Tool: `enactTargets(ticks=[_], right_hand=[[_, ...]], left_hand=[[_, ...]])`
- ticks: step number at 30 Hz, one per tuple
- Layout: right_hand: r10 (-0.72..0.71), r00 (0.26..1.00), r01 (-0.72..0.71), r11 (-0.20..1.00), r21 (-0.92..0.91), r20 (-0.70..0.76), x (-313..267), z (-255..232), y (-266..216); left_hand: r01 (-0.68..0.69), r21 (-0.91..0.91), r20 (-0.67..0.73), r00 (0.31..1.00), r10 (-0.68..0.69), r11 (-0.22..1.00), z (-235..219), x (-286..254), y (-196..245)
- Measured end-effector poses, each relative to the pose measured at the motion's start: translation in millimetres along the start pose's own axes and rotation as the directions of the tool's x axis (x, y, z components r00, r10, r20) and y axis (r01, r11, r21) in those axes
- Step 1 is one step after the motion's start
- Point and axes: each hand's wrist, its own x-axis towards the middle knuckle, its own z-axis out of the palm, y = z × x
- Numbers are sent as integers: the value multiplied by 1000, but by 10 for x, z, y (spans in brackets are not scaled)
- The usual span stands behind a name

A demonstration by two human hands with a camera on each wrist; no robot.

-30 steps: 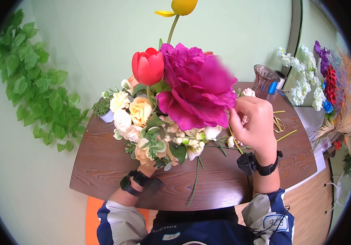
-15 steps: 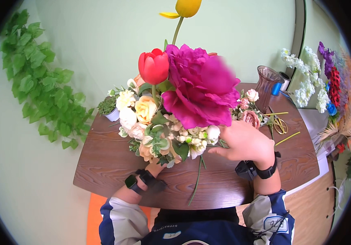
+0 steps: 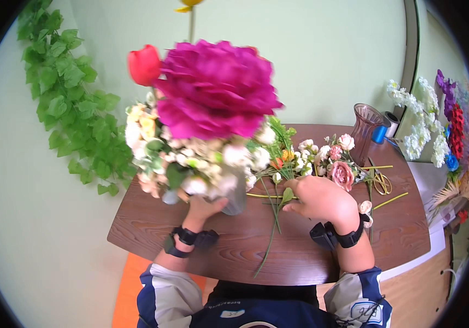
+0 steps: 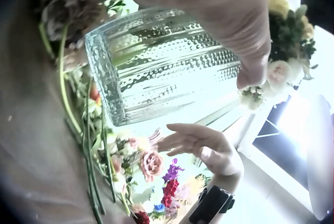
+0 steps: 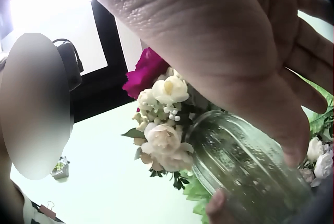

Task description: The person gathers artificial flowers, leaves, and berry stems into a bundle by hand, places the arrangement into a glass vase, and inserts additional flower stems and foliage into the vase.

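My left hand point(image 3: 204, 212) grips a textured clear glass vase point(image 4: 167, 67) from the side, fingers wrapped around it and thumb showing in the left wrist view. The vase holds a full bouquet: a large magenta peony point(image 3: 218, 90), a red tulip point(image 3: 143, 65), a yellow tulip at the top edge, and cream and white blooms point(image 5: 169, 89). To the right of the vase, my right hand point(image 3: 324, 199) hovers over the table with fingers loosely extended, nothing held in them. Near its fingertips lie green stems point(image 3: 271, 218) and a small leaf.
On the table point(image 3: 152, 229) behind the right hand lie pink and white flowers point(image 3: 342, 175), orange blooms and greenery. Gold-handled scissors point(image 3: 382, 183), an empty glass vase point(image 3: 366, 131) and a blue spool point(image 3: 378, 134) stand or lie farther right. Ivy point(image 3: 81, 93) hangs at left.
The vase with its bouquet has moved left in my left hand. My right hand has left the flowers, dropping toward the table with its fingers loosened; flowers behind the bouquet now show.
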Motion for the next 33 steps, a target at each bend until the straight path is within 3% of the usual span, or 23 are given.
enactTargets(ticks=[1, 2, 3, 4, 5, 6, 10, 11, 15, 18, 20, 22, 25, 30, 33], right_hand=[[13, 1000, -13, 1000, 9, 21, 4, -11, -4], [7, 1000, -7, 1000, 11, 18, 2, -20, -8], [9, 1000, -9, 1000, 28, 5, -3, -28, -10], [11, 1000, -11, 999, 44, -7, -4, -30, -8], [6, 1000, -6, 999, 45, -5, 5, -18, 11], [-6, 1000, 7, 999, 51, -16, 20, 6, 43], [-7, 1000, 8, 998, 54, -21, 79, 50, 88], [-5, 1000, 7, 999, 51, -26, 94, 50, 95], [8, 1000, -8, 1000, 24, -6, 131, 80, 110], [-4, 1000, 5, 1000, 18, -23, 153, 111, 129], [-6, 1000, 6, 1000, 10, -19, 175, 102, 146], [-9, 1000, 9, 1000, 23, -8, 188, 95, 155], [30, 999, -30, 999, -19, -25, 226, 106, 191], [49, 998, -50, 998, -30, -39, 275, 126, 241], [58, 998, -59, 998, -28, -35, 290, 116, 228]], left_hand=[[-43, -24, -115, 993, 40, 999, -77, 90, -3], [-180, -125, -299, 944, 136, 976, -130, 197, -89], [-233, -25, -242, 945, 220, 972, -293, 370, 22], [-283, -57, -238, 935, 262, 957, -398, 496, 131], [-253, -66, -205, 950, 235, 965, -546, 602, 180], [-314, -88, -311, 910, 273, 945, -621, 691, 151], [-101, 36, -256, 961, 107, 994, -1110, 981, 8], [-12, -32, -262, 965, 3, 999, -1193, 1073, -92], [23, -92, -273, 961, -47, 996, -1283, 1324, -478], [-61, 19, -282, 957, 64, 998, -1230, 1518, -776], [49, -81, -235, 970, -67, 996, -1113, 1602, -863], [96, -81, -232, 966, -112, 992, -1019, 1691, -902], [-6, -22, -202, 979, 2, 1000, -963, 1907, -1180], [-13, 80, -166, 986, 26, 997, -882, 2102, -1434], [-96, 287, -150, 978, 144, 953, -825, 2050, -1392]])
